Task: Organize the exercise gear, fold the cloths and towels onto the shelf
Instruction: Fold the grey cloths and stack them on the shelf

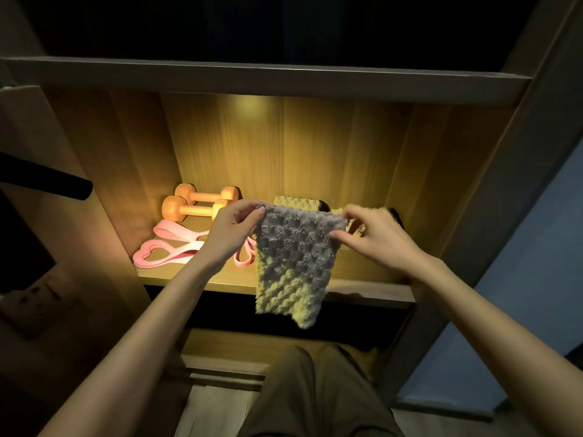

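Head view: your left hand (234,229), centre frame, pinches the top left corner of the grey bobbled cloth (293,260) between thumb and forefinger, the other fingers curled in behind it. Your right hand (377,239), just right of centre, pinches the top right corner the same way, fingers narrow and bent. The cloth hangs between both hands in front of the lit shelf (356,272), and its lower end drops below the shelf's front edge, showing yellow in the light. On the shelf, left of centre, two orange dumbbells (195,211) lie side by side, with pink resistance bands (170,252) just in front of them. A folded cloth (296,202) sits at the back behind the hanging one. Another textured piece (392,216) is partly hidden behind your right hand; can't tell its shape.
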{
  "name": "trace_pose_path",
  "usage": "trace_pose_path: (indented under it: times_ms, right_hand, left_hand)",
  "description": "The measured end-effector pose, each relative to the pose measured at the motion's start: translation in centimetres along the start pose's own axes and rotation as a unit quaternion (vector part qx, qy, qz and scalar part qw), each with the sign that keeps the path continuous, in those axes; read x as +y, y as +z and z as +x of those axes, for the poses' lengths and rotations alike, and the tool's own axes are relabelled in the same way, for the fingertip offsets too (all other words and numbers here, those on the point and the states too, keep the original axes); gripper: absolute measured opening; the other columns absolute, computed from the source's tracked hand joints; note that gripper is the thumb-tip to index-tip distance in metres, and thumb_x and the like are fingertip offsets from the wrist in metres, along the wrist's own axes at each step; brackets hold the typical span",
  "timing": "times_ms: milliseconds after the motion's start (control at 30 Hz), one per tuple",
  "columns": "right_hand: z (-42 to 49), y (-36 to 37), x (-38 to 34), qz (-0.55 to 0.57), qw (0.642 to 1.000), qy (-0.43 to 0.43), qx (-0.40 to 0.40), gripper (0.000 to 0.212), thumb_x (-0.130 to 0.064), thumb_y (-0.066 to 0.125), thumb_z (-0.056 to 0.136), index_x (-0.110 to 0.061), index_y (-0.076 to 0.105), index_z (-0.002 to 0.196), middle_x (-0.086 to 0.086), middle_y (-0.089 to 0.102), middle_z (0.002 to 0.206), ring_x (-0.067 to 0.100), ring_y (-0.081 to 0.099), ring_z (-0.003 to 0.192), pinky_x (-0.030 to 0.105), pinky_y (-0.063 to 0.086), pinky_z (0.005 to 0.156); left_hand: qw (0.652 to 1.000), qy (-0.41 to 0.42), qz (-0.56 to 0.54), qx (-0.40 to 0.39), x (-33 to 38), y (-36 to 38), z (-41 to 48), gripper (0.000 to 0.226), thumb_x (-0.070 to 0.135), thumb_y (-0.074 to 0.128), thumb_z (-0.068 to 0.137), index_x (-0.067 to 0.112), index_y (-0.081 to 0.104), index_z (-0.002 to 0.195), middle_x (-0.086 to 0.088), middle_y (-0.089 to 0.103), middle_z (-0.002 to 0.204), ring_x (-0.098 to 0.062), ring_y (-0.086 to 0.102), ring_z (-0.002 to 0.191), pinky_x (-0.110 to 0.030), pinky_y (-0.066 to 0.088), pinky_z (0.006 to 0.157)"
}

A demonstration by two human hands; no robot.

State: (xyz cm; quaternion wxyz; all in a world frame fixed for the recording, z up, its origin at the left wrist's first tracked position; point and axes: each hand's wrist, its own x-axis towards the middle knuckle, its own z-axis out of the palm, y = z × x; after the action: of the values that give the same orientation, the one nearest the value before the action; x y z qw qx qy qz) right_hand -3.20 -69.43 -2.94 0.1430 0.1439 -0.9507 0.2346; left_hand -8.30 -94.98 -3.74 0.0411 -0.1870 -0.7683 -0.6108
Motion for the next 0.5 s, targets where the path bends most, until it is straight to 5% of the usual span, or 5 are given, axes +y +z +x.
trace_pose_path:
  times_ms: [100,300,400,500]
  right_hand:
    - [-0.5,-0.7,-1.0,0.102,0.991,-0.024,0.083,0.017,-0.019,0.068,0.087,-0.019,0.053,0.094,0.0,0.064,0.087,0.015,0.06,0.066,0.033,0.051,0.056]
    - [-0.3,-1.4,-1.1,0.389,0.915,0.072,0.076,0.038,-0.012,0.07,0.085,-0.016,0.044,0.112,0.011,0.064,0.097,0.016,0.062,0.053,0.025,0.048,0.041]
    - [0.8,-1.1,0.0,0.421,0.893,0.144,0.074,0.027,-0.006,0.067,0.086,-0.004,0.055,0.11,0.019,0.063,0.102,0.023,0.069,0.066,0.027,0.057,0.054]
    - [2.3,-0.8,0.9,0.445,0.867,0.206,0.088,0.011,0.0,0.061,0.089,-0.004,0.058,0.098,0.018,0.064,0.095,0.023,0.07,0.077,0.024,0.059,0.062]
  left_hand:
    - [0.999,0.037,0.008,0.013,1.2,-0.1,0.1,0.016,0.016,0.054,0.096,0.024,0.068,0.098,0.011,0.071,0.088,0.005,0.063,0.077,-0.01,0.048,0.065]
    - [1.0,-0.001,-0.029,0.008,1.5,0.1,1.3,0.02,0.018,0.056,0.095,0.008,0.064,0.111,-0.001,0.062,0.079,-0.001,0.058,0.051,-0.012,0.039,0.043]
    - [0.994,-0.073,-0.073,-0.029,1.1,0.9,2.7,0.023,0.015,0.055,0.095,0.002,0.059,0.114,-0.007,0.063,0.083,-0.015,0.072,0.068,-0.019,0.053,0.053]
    - [0.993,-0.094,-0.046,-0.055,0.7,1.9,4.8,0.02,0.012,0.053,0.096,0.0,0.059,0.111,-0.01,0.065,0.094,-0.012,0.071,0.069,-0.02,0.058,0.063]
